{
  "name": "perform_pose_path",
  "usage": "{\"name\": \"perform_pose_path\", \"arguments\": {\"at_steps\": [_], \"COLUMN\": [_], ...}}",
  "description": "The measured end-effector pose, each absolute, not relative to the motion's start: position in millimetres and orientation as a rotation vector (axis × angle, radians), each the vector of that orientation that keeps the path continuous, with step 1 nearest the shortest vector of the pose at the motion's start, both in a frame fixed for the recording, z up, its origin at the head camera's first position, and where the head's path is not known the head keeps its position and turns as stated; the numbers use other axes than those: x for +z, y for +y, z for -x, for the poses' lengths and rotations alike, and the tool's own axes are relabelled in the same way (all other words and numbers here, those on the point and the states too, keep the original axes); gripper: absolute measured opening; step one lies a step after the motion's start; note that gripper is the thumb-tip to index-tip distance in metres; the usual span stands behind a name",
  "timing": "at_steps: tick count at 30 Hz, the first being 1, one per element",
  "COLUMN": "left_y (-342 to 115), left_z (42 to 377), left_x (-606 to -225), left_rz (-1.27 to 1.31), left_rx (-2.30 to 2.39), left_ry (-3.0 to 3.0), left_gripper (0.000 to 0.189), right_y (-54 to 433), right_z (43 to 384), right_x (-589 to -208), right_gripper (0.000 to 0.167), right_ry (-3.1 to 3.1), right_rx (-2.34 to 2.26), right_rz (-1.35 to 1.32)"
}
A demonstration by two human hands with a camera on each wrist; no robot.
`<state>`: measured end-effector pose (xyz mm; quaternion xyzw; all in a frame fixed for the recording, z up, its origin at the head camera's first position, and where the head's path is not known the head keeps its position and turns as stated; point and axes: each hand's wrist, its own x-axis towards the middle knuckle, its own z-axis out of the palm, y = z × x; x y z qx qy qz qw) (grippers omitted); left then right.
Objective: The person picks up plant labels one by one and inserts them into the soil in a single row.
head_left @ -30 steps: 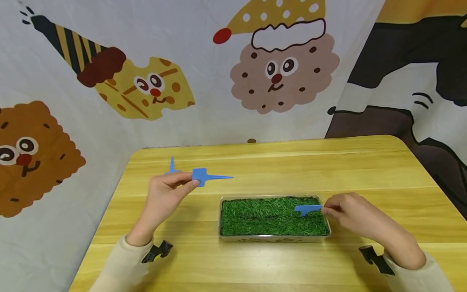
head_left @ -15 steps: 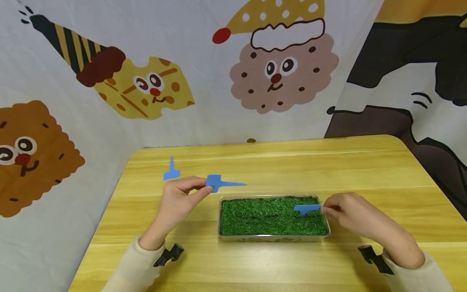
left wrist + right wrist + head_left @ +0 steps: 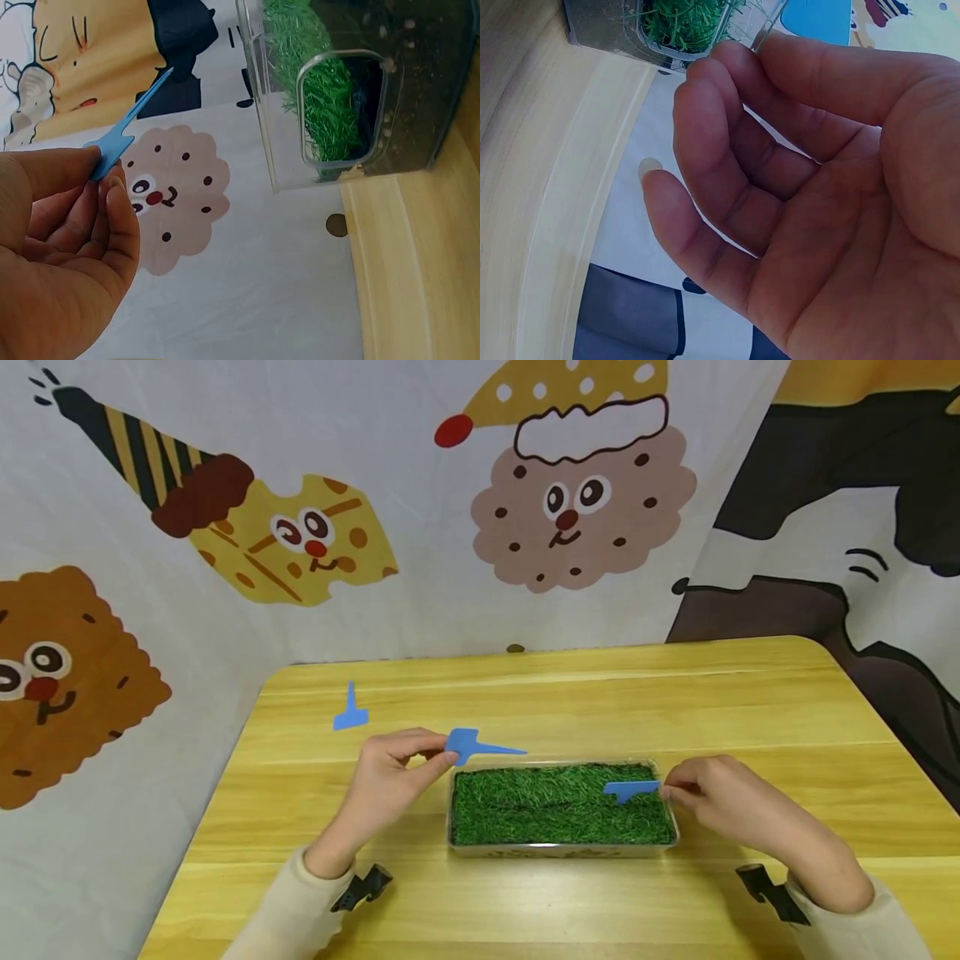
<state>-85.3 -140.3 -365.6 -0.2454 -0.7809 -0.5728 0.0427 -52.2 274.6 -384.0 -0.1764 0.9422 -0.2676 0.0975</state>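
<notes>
Between thumb and index finger my left hand (image 3: 393, 777) pinches a blue T-shaped plant label (image 3: 462, 747) by its wide head. Its pointed stem aims right, over the back left corner of a clear plastic box (image 3: 570, 850) filled with green artificial grass (image 3: 555, 810). In the left wrist view the held label (image 3: 112, 146) points up and away from the fingers. My right hand (image 3: 723, 797) pinches the box's right rim with thumb and index finger. Just left of those fingertips a second blue label (image 3: 630, 790) stands in the grass, its lower part hidden.
A third blue label (image 3: 351, 714) lies flat at the table's back left, stem toward the back. The box sits mid-table on the light wooden tabletop (image 3: 570, 910). Behind the table hangs a white cloth (image 3: 420, 527) with cartoon prints.
My left hand has moved right and slightly down with its label, toward the box, uncovering the label lying on the table. My right hand stays at the rim.
</notes>
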Motion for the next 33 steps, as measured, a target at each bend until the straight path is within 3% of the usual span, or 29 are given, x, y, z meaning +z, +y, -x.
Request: {"name": "perform_pose_path", "arguments": {"at_steps": [33], "left_y": [-116], "left_z": [80], "left_x": [-379], "left_rz": [0.967], "left_rx": [-1.711], "left_ry": [-2.434], "left_gripper": [0.019], "right_y": [274], "right_z": [53], "right_x": [-384], "right_gripper": [0.011], "right_ry": [2.785], "right_rx": [-0.791], "right_rz": [0.529]}}
